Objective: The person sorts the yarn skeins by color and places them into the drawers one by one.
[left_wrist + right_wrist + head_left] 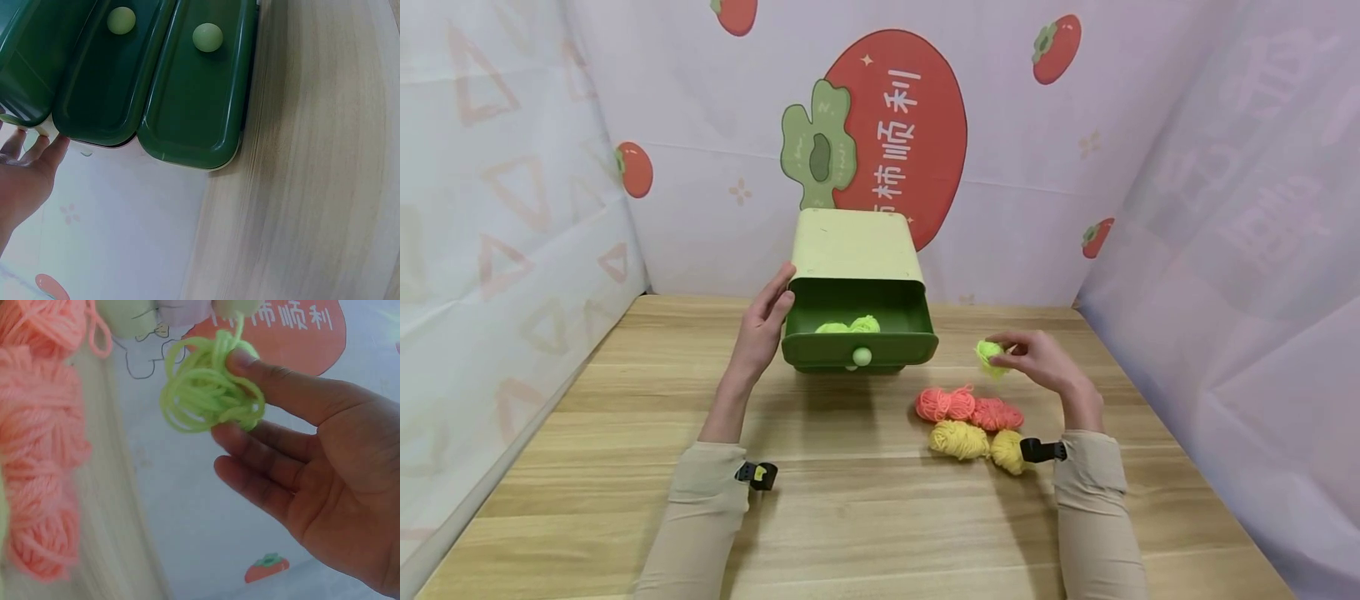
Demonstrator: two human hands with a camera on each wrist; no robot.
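My right hand point(1041, 360) pinches a small bundle of neon-green yarn point(989, 357) above the table, right of the drawer cabinet point(853, 242). In the right wrist view, thumb and fingertips meet on the loose loops of this yarn. The cabinet has a cream body and green drawers with round pale knobs. Its top drawer point(895, 348) is pulled out, with neon-green yarn bundles point(865, 324) lying inside. At the cabinet's left side rests my left hand point(762, 329), its fingers against the cream wall. Lower drawers point(194, 94) are closed in the left wrist view.
Two coral-pink yarn bundles point(945, 404) lie on the wooden table point(850, 517) in front of my right hand. Nearer to me are two yellow yarn bundles point(959, 440), one partly behind the right wrist strap point(1042, 451). Printed cloth walls point(1022, 142) enclose the table.
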